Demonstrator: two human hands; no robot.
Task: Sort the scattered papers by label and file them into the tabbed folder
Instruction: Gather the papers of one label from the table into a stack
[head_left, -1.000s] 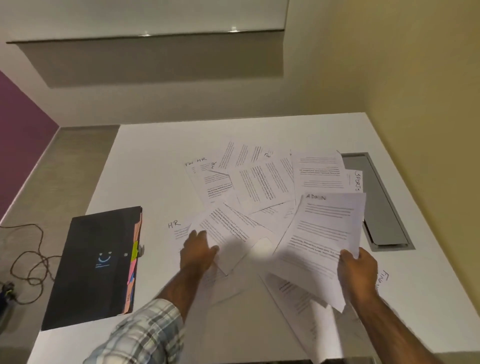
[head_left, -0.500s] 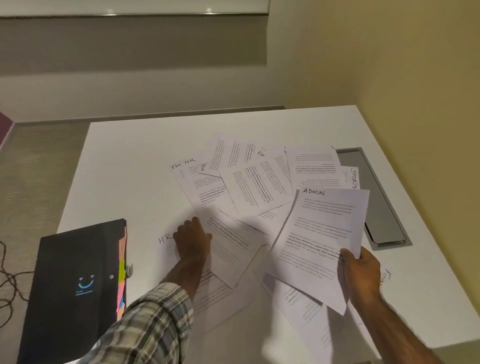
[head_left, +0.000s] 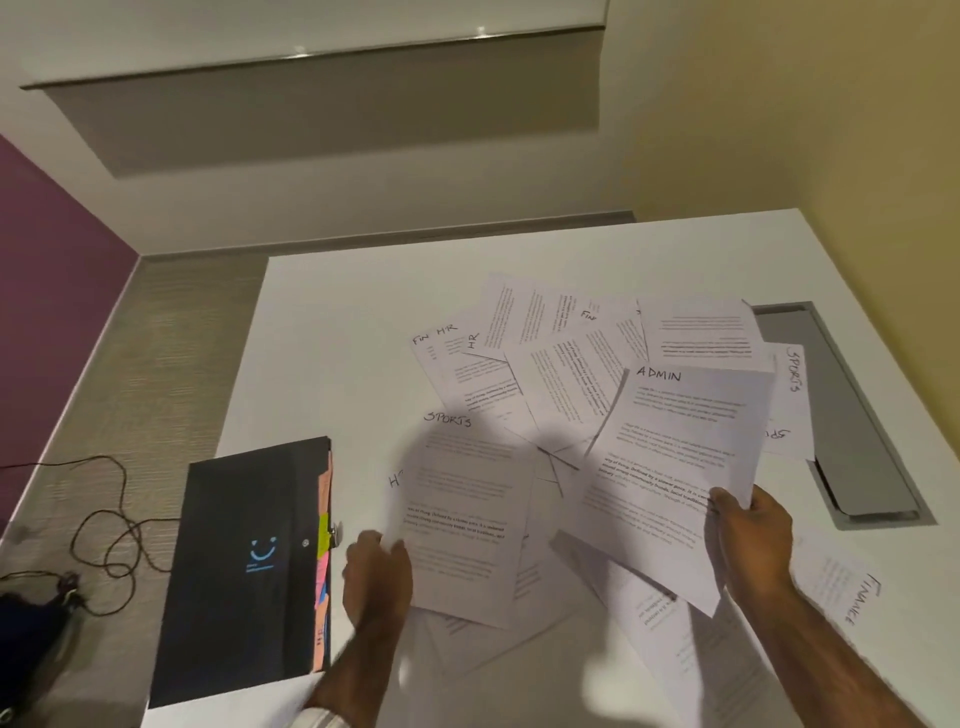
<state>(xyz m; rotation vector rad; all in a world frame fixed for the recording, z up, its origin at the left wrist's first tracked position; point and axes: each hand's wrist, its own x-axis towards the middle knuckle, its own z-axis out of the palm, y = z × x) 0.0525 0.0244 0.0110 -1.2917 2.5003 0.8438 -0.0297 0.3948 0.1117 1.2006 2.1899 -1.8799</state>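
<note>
Sorting step, filing not yet begun. The right hand (head_left: 753, 540) pinches the ADMIN sheet (head_left: 675, 457) by its near right edge, lifted above the scattered papers (head_left: 566, 384) on the worktop (head_left: 332, 332). The left hand (head_left: 376, 577), fingers curled, grips the SPORTS sheet (head_left: 467, 514) by its left edge. The tabbed folder (head_left: 249, 566) lies shut just left of that hand. Next, judged: stack like labels, then open the folder.

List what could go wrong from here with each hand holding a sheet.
The left hand pinches the SPORTS sheet over a loose overlapped pile; dragging could shift sheets beneath. The FINANCE sheet by the right hand lies near the table edge and could slide off.
</note>
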